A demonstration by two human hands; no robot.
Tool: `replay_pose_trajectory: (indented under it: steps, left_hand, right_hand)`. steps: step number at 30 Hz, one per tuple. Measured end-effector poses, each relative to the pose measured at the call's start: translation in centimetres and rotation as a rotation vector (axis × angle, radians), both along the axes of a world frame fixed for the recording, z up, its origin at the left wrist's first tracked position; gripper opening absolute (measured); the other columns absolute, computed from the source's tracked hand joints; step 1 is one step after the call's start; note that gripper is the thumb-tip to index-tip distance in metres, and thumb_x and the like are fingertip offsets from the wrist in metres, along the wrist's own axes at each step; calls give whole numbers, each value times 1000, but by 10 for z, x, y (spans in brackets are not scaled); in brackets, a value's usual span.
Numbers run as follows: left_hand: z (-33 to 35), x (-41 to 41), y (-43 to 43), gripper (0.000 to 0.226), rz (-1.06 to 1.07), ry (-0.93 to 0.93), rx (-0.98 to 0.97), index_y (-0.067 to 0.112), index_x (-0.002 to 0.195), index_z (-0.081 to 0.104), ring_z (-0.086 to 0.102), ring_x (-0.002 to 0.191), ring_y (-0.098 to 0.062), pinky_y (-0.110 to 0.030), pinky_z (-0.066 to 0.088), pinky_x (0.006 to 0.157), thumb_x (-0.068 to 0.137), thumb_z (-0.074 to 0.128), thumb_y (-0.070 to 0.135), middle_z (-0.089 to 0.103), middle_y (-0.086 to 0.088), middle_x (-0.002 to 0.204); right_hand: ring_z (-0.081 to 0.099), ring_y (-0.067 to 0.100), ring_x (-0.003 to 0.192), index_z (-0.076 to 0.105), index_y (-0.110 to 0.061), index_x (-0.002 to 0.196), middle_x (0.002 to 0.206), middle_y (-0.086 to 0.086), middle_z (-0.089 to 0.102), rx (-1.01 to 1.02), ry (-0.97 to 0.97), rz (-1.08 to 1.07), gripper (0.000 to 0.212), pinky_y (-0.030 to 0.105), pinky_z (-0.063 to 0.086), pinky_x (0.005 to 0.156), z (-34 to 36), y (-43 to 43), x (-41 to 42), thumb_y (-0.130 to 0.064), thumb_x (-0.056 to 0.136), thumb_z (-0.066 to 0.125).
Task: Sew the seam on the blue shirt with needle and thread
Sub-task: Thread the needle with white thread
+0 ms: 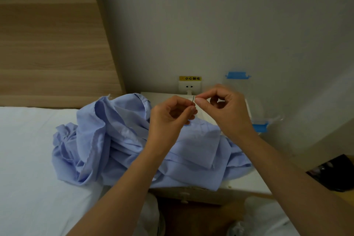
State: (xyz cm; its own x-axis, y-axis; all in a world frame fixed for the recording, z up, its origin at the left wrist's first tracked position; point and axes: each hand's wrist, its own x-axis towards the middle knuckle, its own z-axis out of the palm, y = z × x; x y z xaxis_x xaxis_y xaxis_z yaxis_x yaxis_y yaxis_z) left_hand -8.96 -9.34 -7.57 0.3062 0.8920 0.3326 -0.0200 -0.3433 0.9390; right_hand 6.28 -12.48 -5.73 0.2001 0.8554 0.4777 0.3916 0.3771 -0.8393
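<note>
Head view: the only one; looks down on both of my hands, raised over the shirt.
Left hand (170,115): thumb and forefinger pinch the lower part of the needle; the other fingers curl loosely into the palm.
Needle (193,100): thin and dark, nearly upright; it stands between my two hands, in front of the socket, above the shirt and not touching it.
Right hand (228,109): tips of thumb and forefinger pressed together right at the needle's upper end; the remaining fingers curl behind; I cannot tell whether the pinch holds the needle or something finer.
Thread: too fine to make out.
Shirt (118,140): light blue, crumpled in a heap; it lies half on the sheet and half on the cabinet, with one flat folded panel under my right wrist.
Sheet (28,159): white, on the left; the shirt's left folds rest on it.
Cabinet (252,182): pale top, against the wall; a drawer knob (184,195) shows below its front edge.
Socket (189,86): white, on the wall just behind my fingertips; yellow label (190,78) touching its top.
Box (259,126): clear with blue patches; it sits on the cabinet to the right of my right hand.
Headboard (53,44): wood grain, upper left.
</note>
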Motion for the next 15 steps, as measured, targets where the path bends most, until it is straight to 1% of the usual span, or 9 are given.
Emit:
replay_pose_trajectory:
  steps: [6, 12, 15]
  left_hand:
    - [1, 0, -1, 12, -5, -1, -4, 16, 87, 66, 70, 72, -21, -31, 59, 65, 88, 65, 4, 72, -9, 80]
    - [1, 0, -1, 13, -3, 5, -4, 17, 87, 66, 70, 72, -20, -29, 59, 65, 88, 65, 3, 72, -7, 80]
    - [2, -1, -1, 14, -2, 7, 1, 17, 87, 66, 70, 71, -18, -25, 58, 64, 88, 65, 4, 72, -6, 80]
  right_hand:
    - [53, 13, 66, 69, -19, 77, 76, -6, 66, 12, -4, 7, 11, 18, 43, 58, -1, 0, 0, -10, 82, 74]
    - [53, 11, 65, 68, -21, 76, 75, -9, 65, 11, 4, 7, 10, 18, 43, 58, -2, 1, -1, -13, 81, 72]
    - [53, 11, 66, 68, -18, 76, 74, -10, 65, 8, 2, -2, 6, 17, 43, 59, -2, 1, -1, -16, 81, 72]
